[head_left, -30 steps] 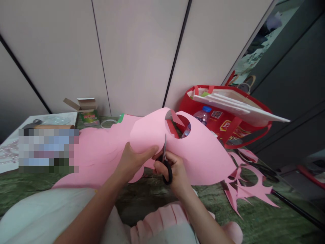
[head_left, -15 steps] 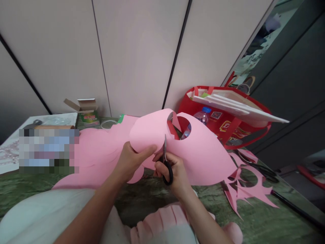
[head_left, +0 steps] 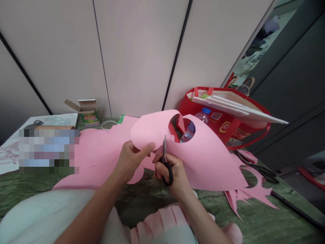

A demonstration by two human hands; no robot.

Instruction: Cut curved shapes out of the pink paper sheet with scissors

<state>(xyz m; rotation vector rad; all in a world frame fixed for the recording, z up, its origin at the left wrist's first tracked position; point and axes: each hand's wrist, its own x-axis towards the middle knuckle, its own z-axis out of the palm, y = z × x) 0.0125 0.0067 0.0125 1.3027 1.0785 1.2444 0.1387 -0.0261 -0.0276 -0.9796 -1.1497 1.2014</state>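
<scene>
My left hand grips a sheet of pink paper by its lower left part, thumb on top and fingers beneath. The sheet is curved and has a round hole near its upper middle. In my right hand is a pair of scissors with black handles, its blades pointing up and meeting the paper just below the hole. My fingers are through or around the handles. Pink paper pieces with rounded edges lie in a heap behind and left of my left hand.
A red bag holding white boards stands at the back right, with a plastic bottle by it. Pink offcuts and a second pair of scissors lie right. A small open box stands back left against the wall.
The right part of the pink sheet has swung outward to the right and slightly down, and the hole looks wider. Both hands stay nearly in place.
</scene>
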